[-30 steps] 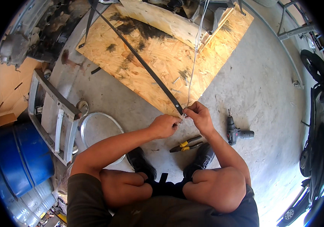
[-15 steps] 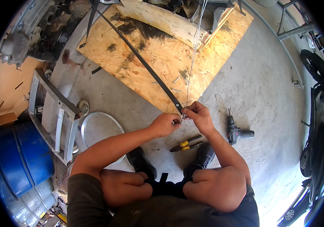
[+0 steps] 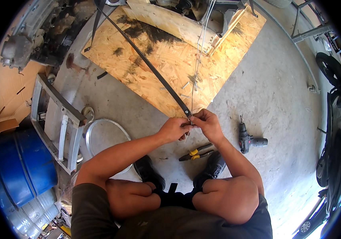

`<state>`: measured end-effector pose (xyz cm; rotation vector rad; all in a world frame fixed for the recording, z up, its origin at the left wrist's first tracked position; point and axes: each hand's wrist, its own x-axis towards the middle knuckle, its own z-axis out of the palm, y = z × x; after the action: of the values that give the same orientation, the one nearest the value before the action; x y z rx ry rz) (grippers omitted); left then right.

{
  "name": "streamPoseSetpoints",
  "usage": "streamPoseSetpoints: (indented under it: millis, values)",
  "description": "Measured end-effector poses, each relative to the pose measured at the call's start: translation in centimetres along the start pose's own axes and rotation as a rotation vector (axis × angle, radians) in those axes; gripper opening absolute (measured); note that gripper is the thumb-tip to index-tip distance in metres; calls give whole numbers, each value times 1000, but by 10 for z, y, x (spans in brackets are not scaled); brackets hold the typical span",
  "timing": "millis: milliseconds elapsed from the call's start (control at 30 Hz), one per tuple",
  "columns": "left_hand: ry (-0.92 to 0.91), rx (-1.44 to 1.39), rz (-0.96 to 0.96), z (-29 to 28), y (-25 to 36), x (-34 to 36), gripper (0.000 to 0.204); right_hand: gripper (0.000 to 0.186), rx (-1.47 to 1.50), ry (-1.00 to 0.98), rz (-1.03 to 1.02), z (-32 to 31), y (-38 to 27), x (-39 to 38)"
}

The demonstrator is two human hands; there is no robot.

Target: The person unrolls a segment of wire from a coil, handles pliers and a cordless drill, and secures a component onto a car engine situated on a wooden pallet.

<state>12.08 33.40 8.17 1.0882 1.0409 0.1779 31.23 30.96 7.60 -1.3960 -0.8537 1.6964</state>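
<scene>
Now pinches thin silvery metal wire in closed fingers of bare left hand and bare right hand, at the lower end of a long, flat black metal strip; has wire stretching up over tan wooden chipboard.

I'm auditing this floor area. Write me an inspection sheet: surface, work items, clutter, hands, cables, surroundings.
Surface: stained wood-chip board on grey concrete floor.
Work items: thin metal wires run to the lower end of the black strip.
Clutter: loose fasteners on the board; pliers and drill on the floor.
Hands: left hand and right hand close together, both pinching the wires by the strip's end.
Cables: nothing seen besides those wires.
Surroundings: blue drum and metal frame on the left.
</scene>
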Motion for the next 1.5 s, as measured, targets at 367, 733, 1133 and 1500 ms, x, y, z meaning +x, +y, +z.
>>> streamPoseSetpoints:
  millis: [367, 733, 1133, 1500]
  values:
    - [185, 52, -52, -12, -3, 4, 19, 32, -297, 189, -4, -2, -19, 34]
    - [743, 486, 39, -21, -2, -4, 47, 27, -672, 252, -242, 7, -18, 38]
    - [583, 580, 535, 4, 31, 6, 21, 20, -819, 309, -400, 13, -17, 37]
    - [591, 629, 330, -11, 9, 39, 21, 18, -961, 301, -386, 23, -27, 29]
